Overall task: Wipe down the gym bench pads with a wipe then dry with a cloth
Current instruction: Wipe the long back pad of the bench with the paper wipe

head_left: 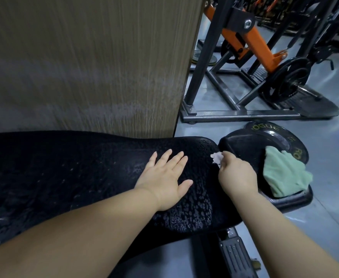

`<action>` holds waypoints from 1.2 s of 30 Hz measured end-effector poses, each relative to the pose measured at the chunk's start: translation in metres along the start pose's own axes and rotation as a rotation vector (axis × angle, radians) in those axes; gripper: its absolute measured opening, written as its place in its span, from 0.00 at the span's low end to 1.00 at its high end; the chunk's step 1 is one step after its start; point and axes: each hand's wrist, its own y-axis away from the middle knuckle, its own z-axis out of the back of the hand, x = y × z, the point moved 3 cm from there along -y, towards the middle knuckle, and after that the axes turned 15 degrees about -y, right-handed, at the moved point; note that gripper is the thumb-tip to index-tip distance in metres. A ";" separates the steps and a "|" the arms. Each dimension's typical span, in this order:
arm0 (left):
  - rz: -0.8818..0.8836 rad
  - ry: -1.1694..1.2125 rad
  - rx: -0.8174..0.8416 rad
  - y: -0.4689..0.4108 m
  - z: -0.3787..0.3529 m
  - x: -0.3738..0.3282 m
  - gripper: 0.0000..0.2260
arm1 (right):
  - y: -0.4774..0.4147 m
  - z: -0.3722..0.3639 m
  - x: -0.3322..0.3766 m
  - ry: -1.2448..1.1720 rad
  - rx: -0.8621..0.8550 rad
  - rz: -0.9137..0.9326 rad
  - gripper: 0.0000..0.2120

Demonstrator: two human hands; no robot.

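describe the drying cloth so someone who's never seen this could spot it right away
Start at the long black bench pad and follow it to its right end, to the smaller black seat pad beyond the right hand. The cloth lies crumpled on that pad: pale mint green, the only soft, light-coloured thing among black equipment.

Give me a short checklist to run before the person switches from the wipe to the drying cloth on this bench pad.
1. Wipe in hand: ok. The right hand pinches the white wipe at the end of the long pad.
2. Pad steadied: ok. The left hand lies flat and open on it.
3. Pad wetted: ok near the hands, where droplets show; the far left end is too dark to tell.
4. Green cloth ready: ok. It lies on the small pad, untouched, beside the right hand.
5. Small pad wiped: cannot tell.
6. Cloth dry and clean: cannot tell.
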 end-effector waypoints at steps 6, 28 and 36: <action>0.008 -0.007 -0.004 0.000 0.000 0.001 0.30 | -0.027 -0.017 0.010 -0.076 0.044 0.004 0.12; 0.003 -0.007 0.005 -0.001 0.002 0.000 0.30 | 0.027 0.000 0.001 0.072 0.019 0.051 0.13; 0.005 -0.020 0.006 -0.002 0.001 0.000 0.30 | -0.031 -0.016 0.019 0.008 0.087 0.059 0.13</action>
